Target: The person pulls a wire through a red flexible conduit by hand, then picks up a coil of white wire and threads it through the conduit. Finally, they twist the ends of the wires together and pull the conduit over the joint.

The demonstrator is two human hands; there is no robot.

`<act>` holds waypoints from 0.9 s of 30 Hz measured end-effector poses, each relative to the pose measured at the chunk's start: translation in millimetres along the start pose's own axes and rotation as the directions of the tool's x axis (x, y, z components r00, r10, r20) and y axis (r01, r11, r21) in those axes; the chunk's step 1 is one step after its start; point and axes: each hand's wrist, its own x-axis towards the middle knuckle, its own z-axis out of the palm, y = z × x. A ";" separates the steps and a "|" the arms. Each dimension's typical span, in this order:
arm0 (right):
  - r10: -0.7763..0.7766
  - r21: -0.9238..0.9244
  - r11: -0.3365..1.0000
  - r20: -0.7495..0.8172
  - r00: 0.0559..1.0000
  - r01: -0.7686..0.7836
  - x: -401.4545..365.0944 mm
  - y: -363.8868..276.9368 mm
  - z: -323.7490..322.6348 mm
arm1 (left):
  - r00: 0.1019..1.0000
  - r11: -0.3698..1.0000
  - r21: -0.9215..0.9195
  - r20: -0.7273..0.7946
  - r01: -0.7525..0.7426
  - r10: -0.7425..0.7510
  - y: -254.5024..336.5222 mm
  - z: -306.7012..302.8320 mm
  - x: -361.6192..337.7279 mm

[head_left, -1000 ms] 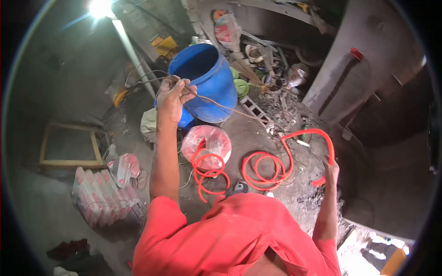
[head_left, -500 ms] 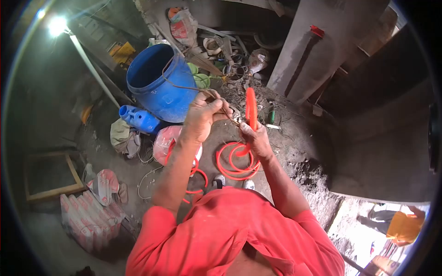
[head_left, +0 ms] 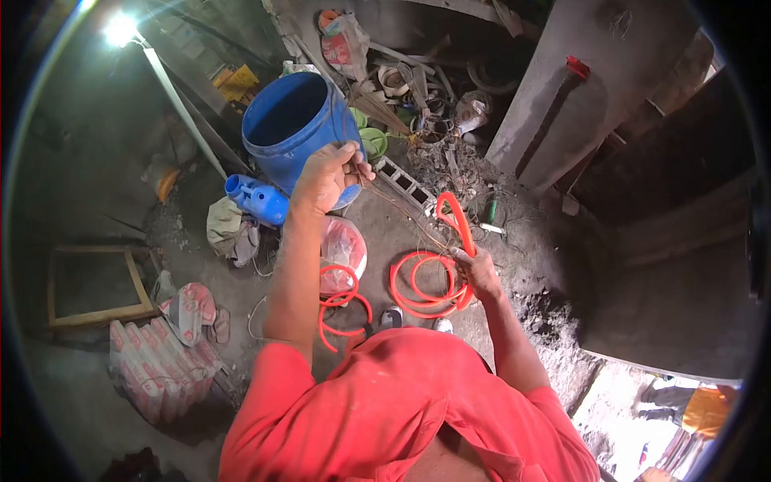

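**Wire held high, hose end held low, above a littered floor**

- Left hand [head_left: 325, 178]: raised in front of the blue barrel [head_left: 293, 128]. Its fingers [head_left: 353, 170] are curled in and pinching a thin wire [head_left: 401, 210]. Held this high, the wire likely stays taut and clear of the rubble.
- The wire slants down from that pinch towards the right hand [head_left: 479, 273]. More of it loops up past the barrel's rim. I cannot tell where it ends.
- Right hand: low, over the middle of the floor [head_left: 385, 229]. Its fingers are wrapped tight round the orange hose [head_left: 456, 215] a short way back from its free end. That end arcs up towards the wire, so the grip seems meant to aim the mouth along the wire's line. Whether the wire is already inside the hose is too small to see.
- The rest of the hose lies coiled flat on the floor, just beside the right hand and in front of the person's feet, probably so it pays out freely.
- A second orange coil [head_left: 341, 309] lies under the left forearm, touching a pink plastic bag [head_left: 344, 245].
- The barrel stands upright at the far side of the floor, with a blue jug [head_left: 257, 201] on its side at its foot.
- Stacked sacks [head_left: 152, 361] and a wooden frame [head_left: 96, 285] sit at the floor's left edge.
- A concrete pillar [head_left: 562, 88] rises at the far right, with scrap heaped between it and the barrel.
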 end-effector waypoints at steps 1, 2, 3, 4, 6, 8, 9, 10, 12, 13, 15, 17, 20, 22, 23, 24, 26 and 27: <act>0.021 0.007 1.000 0.013 1.000 -0.021 -0.5 -0.1 -4.6 | 1.000 0.998 0.064 -0.006 0.028 -0.027 0.8 -3.4 -0.2; 0.018 0.006 1.000 0.008 1.000 -0.018 0.9 0.9 -6.3 | 0.999 0.991 0.128 -0.012 0.051 -0.050 1.6 -3.7 1.4; -0.017 -0.032 0.999 -0.025 1.000 0.016 2.8 2.2 -7.7 | 0.999 0.991 0.126 -0.010 0.051 -0.051 0.3 -2.8 2.5; -0.029 -0.051 0.998 -0.040 0.999 0.027 4.9 2.9 -9.5 | 0.998 0.984 0.163 -0.025 0.068 -0.065 -1.1 -1.7 5.3; -0.059 -0.044 0.997 -0.074 0.996 0.056 7.1 1.1 -10.9 | 0.996 0.976 0.198 -0.042 0.088 -0.082 -4.6 -3.7 2.8; -0.076 -0.015 0.997 -0.095 0.993 0.075 8.1 1.6 -15.1 | 0.996 0.990 0.114 0.015 0.088 -0.090 -8.3 -3.7 1.1; -0.102 -0.124 0.988 -0.086 0.991 0.091 9.0 1.6 -19.2 | 0.996 0.989 0.115 0.016 0.090 -0.092 -10.2 -1.9 0.0; -0.114 -0.178 0.979 -0.081 0.990 0.098 9.9 1.9 -21.3 | 0.998 0.995 0.075 0.003 0.063 -0.064 -12.8 0.7 -1.9; -0.148 -0.186 0.972 0.007 0.989 0.147 4.4 -7.6 -19.0 | 0.999 0.999 0.035 -0.013 0.039 -0.038 -15.7 10.6 -7.4; -0.171 -0.136 0.974 0.087 0.981 0.182 0.0 -11.6 -18.4 | 1.000 0.999 0.026 -0.014 0.018 -0.018 -17.7 17.0 -10.2; -0.215 -0.096 0.968 0.160 0.963 0.232 -12.2 -37.1 -4.1 | 1.000 1.000 0.017 -0.012 0.011 -0.011 -23.3 32.9 -17.4; -0.253 -0.070 0.959 0.208 0.945 0.273 -18.8 -62.4 13.1 | 0.999 0.999 -0.003 0.004 -0.038 0.038 -29.7 49.0 -20.3; -0.360 -0.086 0.923 0.148 0.921 0.374 -20.4 -84.3 31.8 | 0.998 0.997 0.064 -0.029 -0.047 0.049 -38.9 76.0 -28.6; -0.328 -0.067 0.942 0.038 0.944 0.330 -23.4 -90.6 38.7 | 0.999 0.996 0.078 -0.019 -0.044 0.046 -40.3 88.4 -35.6; -0.335 -0.108 0.938 -0.041 0.941 0.329 -28.2 -95.5 40.5 | 0.999 0.995 0.090 -0.016 -0.049 0.051 -39.5 92.7 -39.1; -0.342 -0.149 0.934 -0.120 0.932 0.324 -32.7 -99.8 41.9 | 0.999 0.994 0.098 -0.009 -0.038 0.039 -37.5 95.9 -42.3; -0.345 -0.160 0.933 -0.159 0.925 0.321 -40.5 -104.2 41.2 | 0.999 0.999 0.044 0.031 -0.022 0.021 -35.0 100.5 -48.8; -0.338 -0.192 0.933 -0.181 0.923 0.304 -42.4 -106.0 39.4 | 0.999 0.999 0.052 0.038 -0.011 0.009 -35.2 101.0 -51.2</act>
